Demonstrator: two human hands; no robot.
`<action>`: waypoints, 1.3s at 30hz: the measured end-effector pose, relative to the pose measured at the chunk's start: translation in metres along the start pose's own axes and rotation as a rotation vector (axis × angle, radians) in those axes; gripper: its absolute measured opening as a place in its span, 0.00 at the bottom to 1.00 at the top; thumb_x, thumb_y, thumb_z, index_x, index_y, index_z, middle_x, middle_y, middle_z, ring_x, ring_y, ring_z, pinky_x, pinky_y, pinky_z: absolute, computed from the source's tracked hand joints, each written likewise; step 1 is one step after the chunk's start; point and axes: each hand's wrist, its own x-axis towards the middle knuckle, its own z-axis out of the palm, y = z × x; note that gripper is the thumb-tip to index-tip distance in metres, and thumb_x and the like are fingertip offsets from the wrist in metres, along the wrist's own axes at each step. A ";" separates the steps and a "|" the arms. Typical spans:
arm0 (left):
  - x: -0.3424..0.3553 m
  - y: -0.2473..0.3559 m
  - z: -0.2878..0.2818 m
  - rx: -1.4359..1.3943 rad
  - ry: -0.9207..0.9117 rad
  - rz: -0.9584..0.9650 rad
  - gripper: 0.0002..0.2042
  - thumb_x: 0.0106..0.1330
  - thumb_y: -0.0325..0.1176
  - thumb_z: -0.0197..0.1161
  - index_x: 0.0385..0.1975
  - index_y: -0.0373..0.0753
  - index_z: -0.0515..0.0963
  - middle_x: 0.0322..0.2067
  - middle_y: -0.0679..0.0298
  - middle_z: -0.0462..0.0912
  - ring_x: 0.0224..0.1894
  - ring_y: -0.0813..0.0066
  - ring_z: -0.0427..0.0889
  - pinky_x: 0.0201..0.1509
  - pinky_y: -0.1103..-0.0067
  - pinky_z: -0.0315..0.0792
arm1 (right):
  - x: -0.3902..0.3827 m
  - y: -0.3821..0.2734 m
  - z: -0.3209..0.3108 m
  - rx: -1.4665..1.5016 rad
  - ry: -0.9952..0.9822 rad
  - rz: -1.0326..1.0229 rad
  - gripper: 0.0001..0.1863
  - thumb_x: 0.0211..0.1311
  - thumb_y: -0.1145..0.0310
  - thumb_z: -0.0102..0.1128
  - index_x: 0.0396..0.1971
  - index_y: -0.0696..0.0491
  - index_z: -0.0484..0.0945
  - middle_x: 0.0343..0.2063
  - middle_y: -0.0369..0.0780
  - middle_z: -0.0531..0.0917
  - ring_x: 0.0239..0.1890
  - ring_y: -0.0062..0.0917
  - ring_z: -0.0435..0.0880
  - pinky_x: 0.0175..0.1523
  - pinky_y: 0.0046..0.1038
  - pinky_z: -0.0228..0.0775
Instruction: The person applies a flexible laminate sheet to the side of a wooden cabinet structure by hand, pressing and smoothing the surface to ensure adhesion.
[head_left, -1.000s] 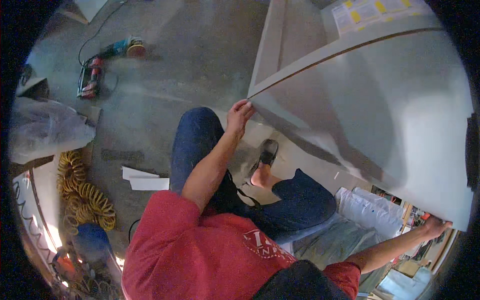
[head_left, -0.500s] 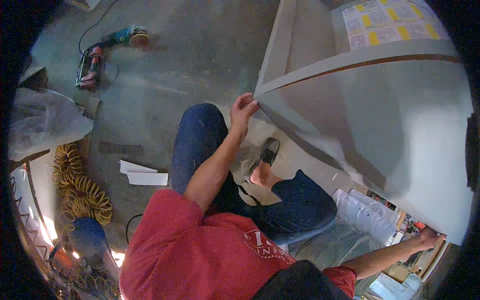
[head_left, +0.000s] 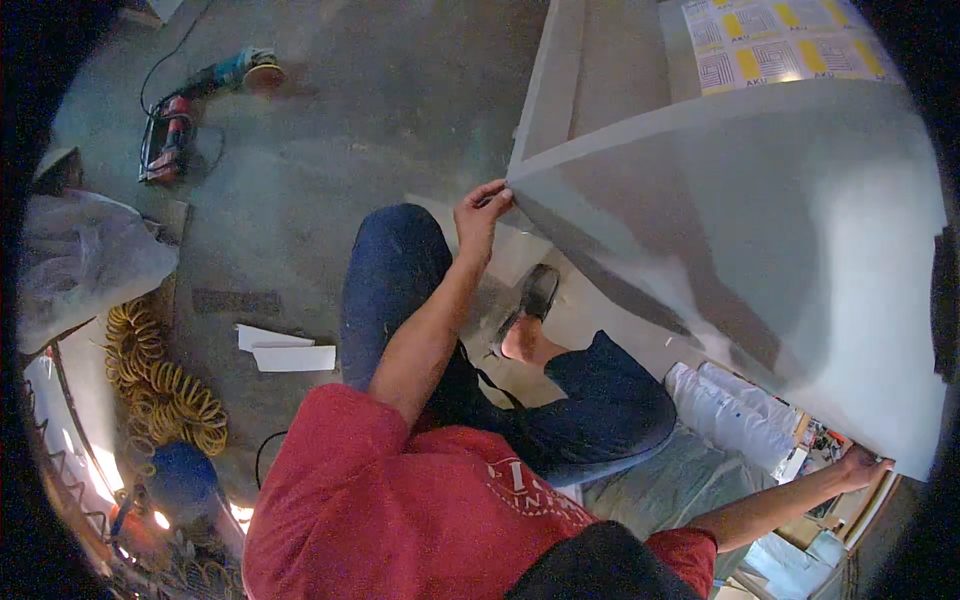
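A large, smooth grey-white panel (head_left: 770,260) slants in front of me, and shadows and a bright sheen lie across it. My left hand (head_left: 478,218) pinches its near left corner between thumb and fingers. At the far lower right, my right hand (head_left: 862,467) grips the opposite end of the panel by its edge, its fingers partly hidden. The panel's upper edge runs along a pale box-like frame (head_left: 552,85), with no gap showing between them from this angle. Inside the frame lies a sheet with yellow and white squares (head_left: 785,45).
On the floor at far left lie a corded power tool with a round pad (head_left: 240,70), coiled yellow hose (head_left: 165,380) and crumpled plastic sheeting (head_left: 90,255). White offcuts (head_left: 290,352) lie left of my knee. Plastic-wrapped rolls (head_left: 735,415) and a box of small items (head_left: 825,445) sit right.
The dark brown gap between the panel's upper edge and the frame has gone from view. Both hands keep their hold on the panel, the right one slightly higher.
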 end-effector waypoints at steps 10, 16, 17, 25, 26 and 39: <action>0.009 -0.007 -0.005 -0.030 -0.024 0.044 0.10 0.56 0.22 0.65 0.38 0.33 0.80 0.35 0.62 0.82 0.37 0.76 0.80 0.45 0.80 0.75 | 0.002 0.006 0.001 0.010 -0.027 0.032 0.34 0.47 0.54 0.69 0.54 0.50 0.70 0.58 0.42 0.68 0.60 0.40 0.63 0.64 0.52 0.52; 0.011 -0.004 -0.008 0.038 -0.042 0.053 0.09 0.55 0.22 0.66 0.35 0.34 0.80 0.33 0.64 0.82 0.35 0.77 0.80 0.45 0.80 0.74 | -0.021 0.011 0.024 0.005 0.116 0.037 0.29 0.55 0.56 0.63 0.55 0.52 0.68 0.59 0.42 0.68 0.60 0.40 0.62 0.64 0.51 0.50; 0.009 -0.001 -0.007 0.037 -0.044 0.040 0.08 0.54 0.22 0.66 0.35 0.34 0.80 0.32 0.64 0.83 0.35 0.77 0.80 0.45 0.80 0.74 | -0.025 0.010 0.027 0.003 0.111 0.032 0.30 0.55 0.55 0.63 0.55 0.52 0.68 0.59 0.41 0.67 0.61 0.40 0.62 0.65 0.51 0.49; 0.013 -0.002 -0.009 0.034 -0.091 0.099 0.10 0.55 0.21 0.65 0.38 0.34 0.78 0.34 0.63 0.82 0.36 0.76 0.81 0.45 0.80 0.74 | -0.009 0.021 0.013 0.003 0.120 0.083 0.26 0.60 0.57 0.57 0.57 0.50 0.67 0.61 0.40 0.66 0.62 0.38 0.61 0.67 0.47 0.48; 0.011 -0.003 -0.005 0.002 -0.097 0.075 0.12 0.55 0.21 0.64 0.40 0.34 0.77 0.34 0.63 0.82 0.36 0.76 0.81 0.45 0.80 0.74 | 0.013 0.022 -0.030 -0.322 -0.084 -0.150 0.27 0.61 0.57 0.55 0.58 0.50 0.65 0.62 0.39 0.65 0.63 0.36 0.60 0.67 0.46 0.48; 0.012 -0.019 -0.011 -0.233 -0.096 -0.135 0.14 0.58 0.25 0.65 0.43 0.33 0.74 0.35 0.62 0.79 0.35 0.74 0.80 0.42 0.80 0.77 | -0.026 0.017 0.033 -0.181 0.072 0.007 0.37 0.62 0.41 0.48 0.63 0.51 0.58 0.65 0.43 0.58 0.64 0.39 0.58 0.64 0.50 0.52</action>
